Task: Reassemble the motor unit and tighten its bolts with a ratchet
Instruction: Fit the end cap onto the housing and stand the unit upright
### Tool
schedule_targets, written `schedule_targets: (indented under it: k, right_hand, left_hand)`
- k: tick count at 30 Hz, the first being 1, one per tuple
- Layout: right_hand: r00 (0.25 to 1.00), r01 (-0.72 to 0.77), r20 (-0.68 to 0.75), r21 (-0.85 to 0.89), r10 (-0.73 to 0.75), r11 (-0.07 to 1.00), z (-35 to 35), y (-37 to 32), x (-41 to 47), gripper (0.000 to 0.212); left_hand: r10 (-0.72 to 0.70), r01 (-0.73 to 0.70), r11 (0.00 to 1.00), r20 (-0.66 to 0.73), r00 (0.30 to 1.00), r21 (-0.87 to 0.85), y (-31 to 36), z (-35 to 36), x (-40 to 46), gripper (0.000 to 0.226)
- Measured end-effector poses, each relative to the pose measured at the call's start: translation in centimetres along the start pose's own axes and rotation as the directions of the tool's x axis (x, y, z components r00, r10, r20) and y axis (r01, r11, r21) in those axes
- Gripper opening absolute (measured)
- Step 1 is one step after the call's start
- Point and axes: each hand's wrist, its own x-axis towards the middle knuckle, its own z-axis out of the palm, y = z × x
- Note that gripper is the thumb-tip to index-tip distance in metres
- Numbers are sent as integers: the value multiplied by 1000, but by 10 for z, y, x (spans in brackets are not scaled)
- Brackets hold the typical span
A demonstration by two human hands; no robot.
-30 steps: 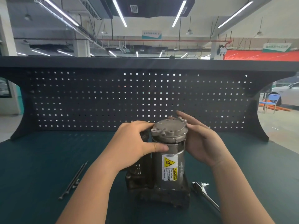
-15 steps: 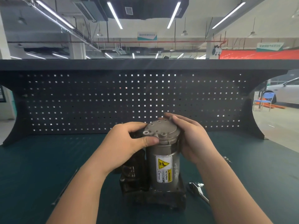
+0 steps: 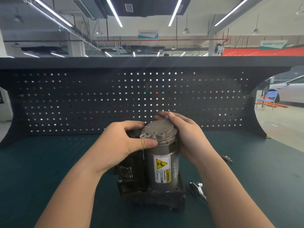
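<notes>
One motor unit (image 3: 162, 168) stands upright at bench centre on the green mat (image 3: 41, 170), long axis vertical, round end cap (image 3: 158, 131) facing up, warning label toward the camera. Left hand (image 3: 120, 143) grips the cap's left rim, thumb on its front edge; right hand (image 3: 186, 137) cups the right side, fingers curled over the rim. One ratchet (image 3: 197, 190) lies just right of the base, one small metal piece (image 3: 227, 158) farther right.
</notes>
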Motion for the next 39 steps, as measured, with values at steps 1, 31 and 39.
schedule_targets:
  k: [1, 31, 39]
  right_hand:
    - [1000, 0, 2, -19, 0, 1000, 0, 0, 0, 22]
    - [975, -115, 191, -11, 115, 993, -11, 6, 1, 24]
    - [994, -12, 113, 24, 9, 1000, -5, 16, -2, 15]
  left_hand:
    - [-1, 1, 1000, -2, 1000, 4, 0, 0, 0, 61]
    - [-25, 39, 994, -139, 990, 98, 1, 14, -4, 51]
    - [27, -9, 993, -156, 987, 115, 1, 16, -8, 42]
